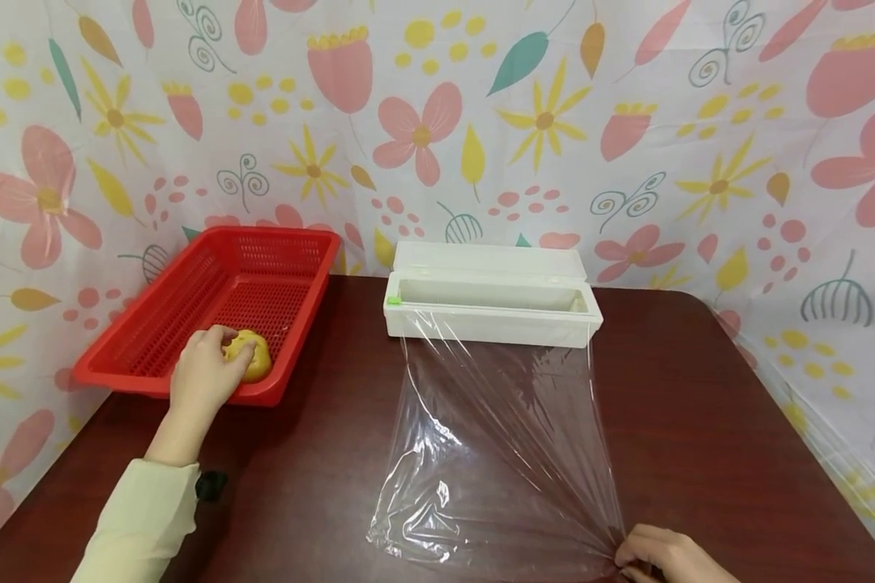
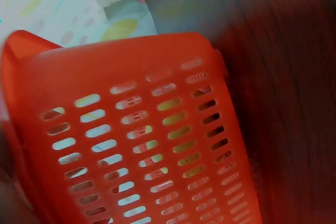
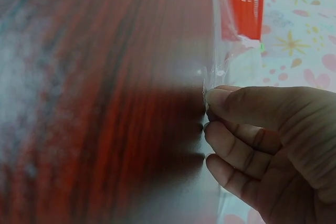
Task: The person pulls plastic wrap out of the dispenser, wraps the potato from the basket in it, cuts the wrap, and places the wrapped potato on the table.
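My left hand [image 1: 207, 364] grips a yellow, rounded, potato-like item [image 1: 259, 361] at the near right corner of the red plastic basket [image 1: 307, 324]. The left wrist view shows the basket's slotted wall [image 2: 173, 82], with patches of yellow behind the slots. At the front right, my right hand [image 1: 667, 555] pinches a corner of the clear plastic wrap [image 1: 474, 470]. Creases run through the sheet from that corner back to the white wrap dispenser [image 1: 481, 326]. Thumb and fingertips meet on the film's edge in the right wrist view, where the right hand [image 3: 273, 135] shows close up.
The dispenser's lid [image 1: 488, 259] stands raised at the back, and a small green piece [image 1: 394, 300] sits at its left end. A dark brown table [image 1: 321, 486] lies beneath everything. Floral sheeting [image 1: 423, 121] hangs behind and along the sides.
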`<state>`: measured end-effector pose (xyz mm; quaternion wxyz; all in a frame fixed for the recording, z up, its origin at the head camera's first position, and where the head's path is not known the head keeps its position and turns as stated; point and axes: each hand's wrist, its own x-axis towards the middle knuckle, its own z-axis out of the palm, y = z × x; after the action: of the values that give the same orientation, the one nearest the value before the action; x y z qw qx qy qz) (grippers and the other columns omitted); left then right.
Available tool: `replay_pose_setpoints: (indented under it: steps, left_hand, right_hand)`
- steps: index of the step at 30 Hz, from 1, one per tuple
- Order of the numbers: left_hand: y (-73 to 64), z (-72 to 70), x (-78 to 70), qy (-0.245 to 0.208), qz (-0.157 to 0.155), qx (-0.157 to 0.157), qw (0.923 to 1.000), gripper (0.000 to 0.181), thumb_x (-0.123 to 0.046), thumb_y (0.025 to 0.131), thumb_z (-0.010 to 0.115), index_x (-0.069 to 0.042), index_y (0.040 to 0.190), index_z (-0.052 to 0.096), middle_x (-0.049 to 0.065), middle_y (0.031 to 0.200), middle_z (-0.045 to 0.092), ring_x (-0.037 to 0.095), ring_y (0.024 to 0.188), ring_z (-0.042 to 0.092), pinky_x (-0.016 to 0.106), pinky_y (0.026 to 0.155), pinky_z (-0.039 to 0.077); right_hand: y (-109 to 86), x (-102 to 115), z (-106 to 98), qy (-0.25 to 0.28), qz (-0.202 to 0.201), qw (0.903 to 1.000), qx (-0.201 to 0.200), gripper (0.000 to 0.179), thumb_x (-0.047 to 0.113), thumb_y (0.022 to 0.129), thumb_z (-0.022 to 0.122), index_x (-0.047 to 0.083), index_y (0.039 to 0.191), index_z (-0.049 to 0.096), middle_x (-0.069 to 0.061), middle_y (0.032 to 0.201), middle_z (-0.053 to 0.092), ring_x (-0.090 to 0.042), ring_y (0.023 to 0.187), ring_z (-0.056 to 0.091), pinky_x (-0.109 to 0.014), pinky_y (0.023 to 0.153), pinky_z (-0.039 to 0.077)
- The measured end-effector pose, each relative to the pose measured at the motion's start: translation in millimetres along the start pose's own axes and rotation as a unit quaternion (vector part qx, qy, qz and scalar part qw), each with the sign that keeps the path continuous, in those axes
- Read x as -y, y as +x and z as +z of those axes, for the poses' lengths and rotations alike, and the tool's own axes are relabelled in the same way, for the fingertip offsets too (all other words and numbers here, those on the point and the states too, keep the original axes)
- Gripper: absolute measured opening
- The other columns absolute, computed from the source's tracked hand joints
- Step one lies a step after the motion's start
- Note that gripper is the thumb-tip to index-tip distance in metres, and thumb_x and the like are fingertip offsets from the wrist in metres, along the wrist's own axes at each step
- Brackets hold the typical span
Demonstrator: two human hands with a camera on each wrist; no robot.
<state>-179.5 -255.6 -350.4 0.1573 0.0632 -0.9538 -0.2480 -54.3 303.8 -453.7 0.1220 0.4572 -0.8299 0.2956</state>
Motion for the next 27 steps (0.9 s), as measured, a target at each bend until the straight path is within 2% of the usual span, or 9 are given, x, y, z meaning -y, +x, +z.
replay_pose_setpoints:
  steps: [4,10,17,20,24,26,27]
  left_hand:
    - [10.3,1.1,3.4,0.016,-0.024,0.036,0.9989,0.049,-0.031,0.092,0.055,0.010,0.119,0.051,0.030,0.111,0.050,0.044,0.095,0.051,0.053,0.071,0.045]
    - [26.4,1.5,5.4,0.045,-0.037,0.079,0.9952,0.053,-0.032,0.091,0.056,0.011,0.121,0.047,0.032,0.110,0.047,0.047,0.098,0.049,0.057,0.074,0.045]
    - [41.0,2.4,12.8,0.076,-0.072,0.175,0.9790,0.073,-0.042,0.087,0.061,0.017,0.122,0.035,0.036,0.109,0.041,0.049,0.095,0.044,0.058,0.074,0.045]
    - [48.0,2.3,15.9,0.079,-0.079,0.196,0.9741,0.079,-0.046,0.086,0.062,0.018,0.123,0.034,0.037,0.108,0.042,0.048,0.094,0.045,0.059,0.077,0.045]
    - [54.1,1.8,20.8,0.065,-0.082,0.228,0.9681,0.082,-0.049,0.086,0.060,0.019,0.124,0.035,0.034,0.107,0.046,0.043,0.091,0.047,0.053,0.076,0.047]
    - [55.8,1.3,22.1,0.053,-0.083,0.244,0.9648,0.080,-0.050,0.085,0.060,0.017,0.123,0.037,0.032,0.107,0.049,0.039,0.090,0.048,0.049,0.075,0.047]
    - [56.5,1.2,22.0,0.049,-0.085,0.251,0.9631,0.080,-0.049,0.085,0.061,0.017,0.123,0.037,0.031,0.107,0.049,0.038,0.089,0.049,0.047,0.074,0.047]
  right_hand:
    - [-0.7,0,0,0.009,0.008,0.9999,0.007,0.008,0.019,0.092,0.063,0.022,0.085,0.060,0.014,0.077,0.053,0.012,0.070,0.042,-0.001,0.057,0.030]
    - [-1.1,0,1,0.022,0.012,0.9997,0.007,0.012,0.012,0.088,0.068,0.021,0.085,0.060,0.013,0.076,0.053,0.012,0.070,0.042,-0.001,0.056,0.030]
    - [-0.2,-1,1,0.017,0.007,0.9998,0.004,0.009,0.018,0.092,0.062,0.022,0.085,0.060,0.013,0.076,0.053,0.012,0.070,0.043,-0.001,0.056,0.030]
    - [0.5,2,0,0.011,0.014,0.9998,0.000,0.015,0.011,0.088,0.068,0.023,0.085,0.060,0.015,0.077,0.053,0.012,0.070,0.042,-0.001,0.056,0.030]
    - [0.9,4,0,0.005,0.019,0.9997,-0.010,0.030,0.002,0.077,0.075,0.026,0.085,0.059,0.018,0.078,0.053,0.013,0.070,0.042,-0.001,0.056,0.030]
    - [0.5,4,0,0.006,0.017,0.9998,-0.010,0.028,0.003,0.078,0.074,0.025,0.085,0.059,0.017,0.078,0.053,0.013,0.070,0.042,-0.001,0.056,0.030]
    - [0.8,3,0,0.003,0.014,0.9998,-0.011,0.022,0.007,0.083,0.072,0.025,0.085,0.059,0.017,0.078,0.053,0.013,0.070,0.042,-0.001,0.056,0.030]
